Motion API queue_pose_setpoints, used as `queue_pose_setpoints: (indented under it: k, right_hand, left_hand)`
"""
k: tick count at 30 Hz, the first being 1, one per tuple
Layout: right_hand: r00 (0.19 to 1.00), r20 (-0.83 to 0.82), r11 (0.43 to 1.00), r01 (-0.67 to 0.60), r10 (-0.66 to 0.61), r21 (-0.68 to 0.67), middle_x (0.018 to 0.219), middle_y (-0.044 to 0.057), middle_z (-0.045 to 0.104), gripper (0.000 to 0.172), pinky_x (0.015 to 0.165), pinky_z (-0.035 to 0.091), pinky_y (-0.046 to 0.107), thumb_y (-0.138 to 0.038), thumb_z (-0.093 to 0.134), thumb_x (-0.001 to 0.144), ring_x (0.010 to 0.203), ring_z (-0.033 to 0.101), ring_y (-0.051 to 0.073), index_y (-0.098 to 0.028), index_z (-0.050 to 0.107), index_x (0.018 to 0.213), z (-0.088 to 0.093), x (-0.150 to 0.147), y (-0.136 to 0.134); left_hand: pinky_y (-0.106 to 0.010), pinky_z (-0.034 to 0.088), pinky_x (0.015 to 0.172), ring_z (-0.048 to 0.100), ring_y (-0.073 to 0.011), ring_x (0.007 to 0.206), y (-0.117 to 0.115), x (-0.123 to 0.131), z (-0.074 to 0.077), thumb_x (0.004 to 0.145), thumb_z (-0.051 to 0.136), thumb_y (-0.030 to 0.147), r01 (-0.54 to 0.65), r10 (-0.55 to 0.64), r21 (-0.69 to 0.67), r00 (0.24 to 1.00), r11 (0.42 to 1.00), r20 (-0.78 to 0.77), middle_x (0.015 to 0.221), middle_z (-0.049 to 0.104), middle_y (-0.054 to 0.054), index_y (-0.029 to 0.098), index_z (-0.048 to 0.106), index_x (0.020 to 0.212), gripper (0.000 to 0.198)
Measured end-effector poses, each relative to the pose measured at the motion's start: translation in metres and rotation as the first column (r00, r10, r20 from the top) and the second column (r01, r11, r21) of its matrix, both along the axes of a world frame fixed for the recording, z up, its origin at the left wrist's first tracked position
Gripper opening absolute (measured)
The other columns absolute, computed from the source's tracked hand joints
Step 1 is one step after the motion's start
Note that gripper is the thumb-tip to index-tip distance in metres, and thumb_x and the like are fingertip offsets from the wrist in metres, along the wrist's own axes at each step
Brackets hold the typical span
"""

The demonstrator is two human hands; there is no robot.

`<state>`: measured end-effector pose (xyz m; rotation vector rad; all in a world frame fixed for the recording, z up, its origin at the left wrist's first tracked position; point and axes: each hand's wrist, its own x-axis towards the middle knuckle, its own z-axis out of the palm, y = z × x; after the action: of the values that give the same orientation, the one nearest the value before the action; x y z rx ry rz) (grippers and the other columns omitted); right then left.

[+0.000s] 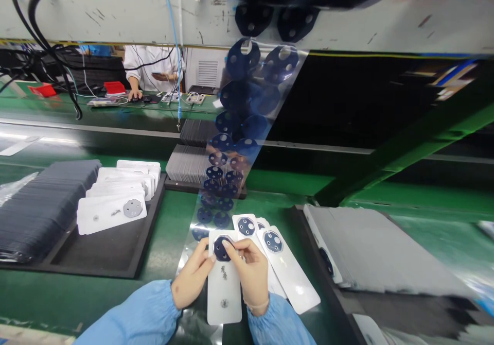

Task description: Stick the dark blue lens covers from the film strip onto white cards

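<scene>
A white phone-shaped panel [224, 298] with a dark octagonal piece [221, 248] near its top lies upright between my hands. My left hand [194, 278] grips the panel's left edge, fingers closed. My right hand [251, 270] is closed at the upper right, its thumb and fingertips pressed on the dark piece. Just to the right, a few white panels [291, 270] with dark octagons lie fanned out. A clear film strip [208, 199] carrying dark octagonal stickers hangs from above and runs down behind the panel.
At left, a black tray [96, 252] holds dark sheets [46, 206] and white panels [111, 213]. Pale upright sheets [187, 164] stand behind. On the right, another tray holds a grey stack [382, 247]. Across the bench, a person in white [150, 67] handles items. A green beam slants at right.
</scene>
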<state>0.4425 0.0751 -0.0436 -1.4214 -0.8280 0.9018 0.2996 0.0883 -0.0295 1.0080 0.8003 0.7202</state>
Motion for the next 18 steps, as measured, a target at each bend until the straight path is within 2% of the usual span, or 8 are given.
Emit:
queue_pose_setpoints:
  k: [6, 13, 16, 18]
  right_hand:
    - [0.997, 0.074, 0.999, 0.011, -0.013, 0.033, 0.061, -0.002, 0.055, 0.029, 0.055, 0.040, 0.027, -0.042, 0.075, 0.071, 0.056, 0.044, 0.012, -0.018, 0.061, 0.066, -0.0047, -0.0018, -0.0029]
    - [0.981, 0.193, 0.993, 0.007, -0.030, 0.117, 0.063, -0.002, 0.056, 0.023, 0.055, 0.042, 0.027, -0.036, 0.072, 0.078, 0.057, 0.046, 0.013, -0.019, 0.059, 0.069, -0.0058, -0.0048, -0.0061]
    - [0.946, 0.322, 0.976, -0.023, -0.049, 0.216, 0.069, 0.000, 0.060, 0.017, 0.057, 0.043, 0.028, -0.030, 0.070, 0.081, 0.062, 0.052, 0.015, -0.019, 0.059, 0.073, -0.0046, -0.0068, -0.0082]
    - [0.894, 0.440, 0.952, -0.056, -0.086, 0.301, 0.076, 0.002, 0.061, 0.012, 0.062, 0.046, 0.030, -0.026, 0.069, 0.081, 0.072, 0.056, 0.018, -0.020, 0.059, 0.079, -0.0027, -0.0082, -0.0092]
  left_hand:
    - [-0.023, 0.045, 0.063, 0.061, -0.0118, 0.066, -0.0007, -0.0001, 0.0010, 0.091, 0.055, 0.044, 0.000, 0.000, 0.019, 1.000, 1.000, -0.010, 0.093, 0.070, -0.003, 0.020, 0.045, 0.124, 0.042]
    - [-0.022, 0.047, 0.066, 0.063, -0.0132, 0.070, -0.0012, 0.0011, 0.0069, 0.089, 0.059, 0.046, -0.021, 0.022, 0.021, 1.000, 1.000, -0.018, 0.083, 0.070, -0.001, 0.019, 0.047, 0.118, 0.041]
    - [-0.021, 0.047, 0.058, 0.063, -0.0129, 0.063, -0.0008, 0.0027, 0.0073, 0.087, 0.060, 0.048, -0.055, 0.055, -0.025, 0.998, 0.998, -0.013, 0.078, 0.070, -0.001, 0.019, 0.048, 0.113, 0.041]
    - [-0.020, 0.046, 0.052, 0.061, -0.0120, 0.057, -0.0007, 0.0035, 0.0059, 0.086, 0.061, 0.049, -0.080, 0.080, -0.056, 0.997, 0.995, -0.006, 0.076, 0.070, -0.001, 0.019, 0.048, 0.109, 0.040]
